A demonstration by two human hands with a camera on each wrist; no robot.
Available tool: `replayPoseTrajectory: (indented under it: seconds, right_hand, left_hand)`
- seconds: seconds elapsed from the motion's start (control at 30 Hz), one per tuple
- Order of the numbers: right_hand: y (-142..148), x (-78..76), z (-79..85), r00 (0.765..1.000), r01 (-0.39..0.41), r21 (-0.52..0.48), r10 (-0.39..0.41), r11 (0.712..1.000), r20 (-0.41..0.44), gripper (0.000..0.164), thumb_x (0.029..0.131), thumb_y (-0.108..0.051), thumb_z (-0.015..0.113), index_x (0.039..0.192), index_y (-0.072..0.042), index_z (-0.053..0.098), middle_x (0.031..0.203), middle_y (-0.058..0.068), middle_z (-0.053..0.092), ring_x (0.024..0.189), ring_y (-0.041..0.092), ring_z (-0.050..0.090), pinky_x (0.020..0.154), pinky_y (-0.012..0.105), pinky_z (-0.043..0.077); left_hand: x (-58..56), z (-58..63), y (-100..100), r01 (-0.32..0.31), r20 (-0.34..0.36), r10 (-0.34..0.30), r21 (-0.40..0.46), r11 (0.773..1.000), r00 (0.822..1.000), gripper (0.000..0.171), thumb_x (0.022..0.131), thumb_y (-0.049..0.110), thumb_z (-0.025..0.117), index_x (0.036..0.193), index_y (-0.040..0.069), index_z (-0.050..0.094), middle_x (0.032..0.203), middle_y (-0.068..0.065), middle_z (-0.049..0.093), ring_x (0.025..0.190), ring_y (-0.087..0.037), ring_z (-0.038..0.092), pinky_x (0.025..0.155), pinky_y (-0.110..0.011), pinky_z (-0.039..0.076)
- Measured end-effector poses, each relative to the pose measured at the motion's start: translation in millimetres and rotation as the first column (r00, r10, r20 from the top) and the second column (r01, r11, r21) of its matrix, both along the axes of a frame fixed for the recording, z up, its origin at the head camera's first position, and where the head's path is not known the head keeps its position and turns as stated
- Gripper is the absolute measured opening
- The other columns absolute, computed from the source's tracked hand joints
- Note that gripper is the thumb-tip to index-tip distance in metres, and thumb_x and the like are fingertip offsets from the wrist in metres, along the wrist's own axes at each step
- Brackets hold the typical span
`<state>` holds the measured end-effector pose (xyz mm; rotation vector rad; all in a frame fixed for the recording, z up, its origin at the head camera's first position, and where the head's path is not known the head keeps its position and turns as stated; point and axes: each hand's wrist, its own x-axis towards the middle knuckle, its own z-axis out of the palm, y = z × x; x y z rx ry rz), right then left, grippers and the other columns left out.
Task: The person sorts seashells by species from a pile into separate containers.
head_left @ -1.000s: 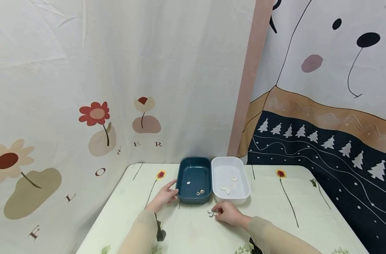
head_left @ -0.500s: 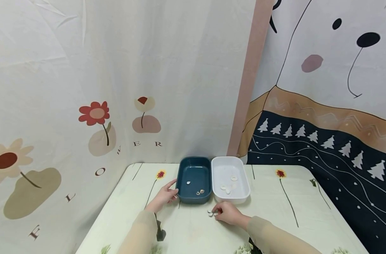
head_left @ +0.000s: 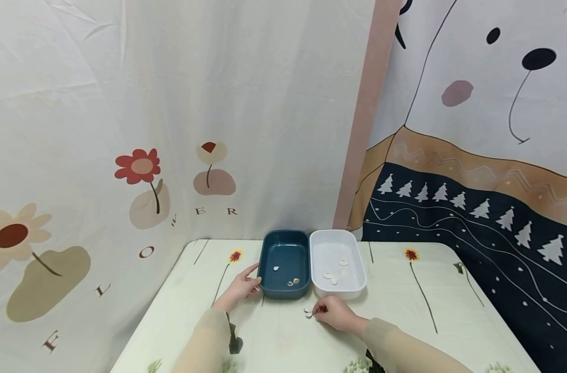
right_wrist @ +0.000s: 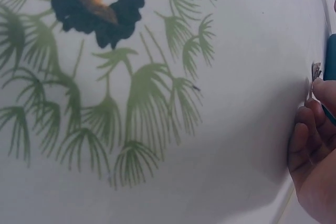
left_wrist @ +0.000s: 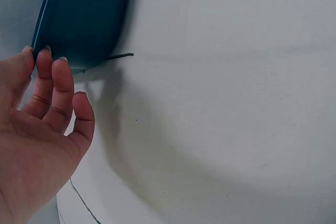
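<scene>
In the head view my left hand holds the near left side of a dark blue tray. The left wrist view shows the thumb and fingertips pinching the wall of that blue tray, the other fingers loosely bent. My right hand is low over the table in front of a white tray, its thumb and fingertips pinching a small pale shell, mostly hidden. Just left of those fingertips lie a few small whitish shells. At the right edge of the right wrist view, my right hand is partly cut off.
Inside the blue tray are a white shell and brownish shells. Several pale pieces lie in the white tray. Both trays stand side by side near the table's back edge, before a hanging cloth.
My right fingertips have drawn together on a shell and shifted it slightly from the small group on the table. The left hand and both trays stay put.
</scene>
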<state>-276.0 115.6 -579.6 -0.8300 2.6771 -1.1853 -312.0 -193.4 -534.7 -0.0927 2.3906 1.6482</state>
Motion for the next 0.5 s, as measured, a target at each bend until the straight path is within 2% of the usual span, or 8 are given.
replayPoseTrajectory:
  seconds: [0.2, 0.37, 0.5]
  right_hand:
    - [4, 1.2, 1.5, 1.0, 0.01, -0.011, -0.009, 1.0, 0.012, 0.008, 0.079, -0.003, 0.072, 0.081, -0.011, 0.073, 0.072, -0.014, 0.057, 0.068, 0.001, 0.048, 0.063, 0.023, 0.043]
    - [8, 4.4, 7.4, 0.999, 0.002, -0.042, -0.001, 0.999, 0.033, 0.008, 0.081, -0.001, 0.07, 0.083, -0.009, 0.073, 0.07, -0.012, 0.058, 0.06, 0.001, 0.05, 0.055, 0.023, 0.045]
    - [8, 6.9, 14.2, 1.0, -0.004, -0.032, 0.005, 0.999, 0.024, 0.009, 0.082, -0.001, 0.07, 0.083, -0.009, 0.073, 0.071, -0.013, 0.058, 0.061, 0.001, 0.049, 0.056, 0.023, 0.044]
  left_hand:
    - [-0.6, -1.0, -1, 0.0, -0.005, 0.0, -0.001, 1.0, 1.0, 0.055, 0.098, 0.015, 0.057, 0.149, 0.01, 0.037, 0.082, -0.015, 0.062, 0.07, -0.024, 0.058, 0.06, -0.032, 0.043]
    - [-1.9, -1.0, -1, -0.008, -0.002, 0.008, -0.007, 1.0, 1.0, 0.055, 0.099, 0.015, 0.056, 0.15, 0.012, 0.037, 0.083, -0.014, 0.062, 0.071, -0.024, 0.058, 0.061, -0.032, 0.043]
    - [-1.9, -1.9, -1, -0.007, -0.005, 0.007, -0.004, 1.0, 1.0, 0.055, 0.099, 0.014, 0.056, 0.15, 0.012, 0.036, 0.08, -0.012, 0.061, 0.071, -0.024, 0.058, 0.062, -0.033, 0.043]
